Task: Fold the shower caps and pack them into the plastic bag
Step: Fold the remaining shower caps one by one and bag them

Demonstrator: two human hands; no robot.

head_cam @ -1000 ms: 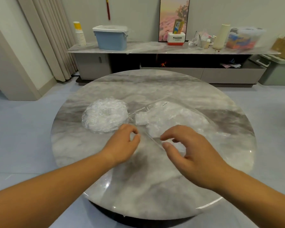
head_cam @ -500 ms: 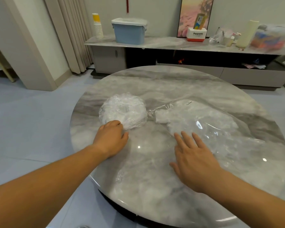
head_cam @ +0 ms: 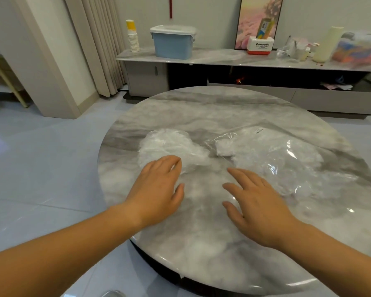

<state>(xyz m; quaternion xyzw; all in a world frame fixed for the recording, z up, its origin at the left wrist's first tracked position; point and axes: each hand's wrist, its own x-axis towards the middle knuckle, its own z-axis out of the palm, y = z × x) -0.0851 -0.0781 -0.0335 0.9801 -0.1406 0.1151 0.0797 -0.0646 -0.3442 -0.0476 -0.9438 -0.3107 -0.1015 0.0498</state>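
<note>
My left hand (head_cam: 159, 187) has its fingers (head_cam: 171, 163) loose and nearly straight, holding nothing. The tips are at the near edge of the loose shower cap (head_cam: 171, 142), which sits crumpled in a white heap on the left half of the desk (head_cam: 201, 243). I judge the hand is there because this cap is the next one to flatten and fold. My right hand (head_cam: 259, 209) is spread flat and empty just beside the plastic bag (head_cam: 291, 159). The bag lies on the right, with folded caps (head_cam: 225, 148) showing white through its clear film. That hand looks placed to steady the bag or help smooth the cap. I cannot tell whether it touches the film. Cap and bag lie close together, so the carry across should be short.
</note>
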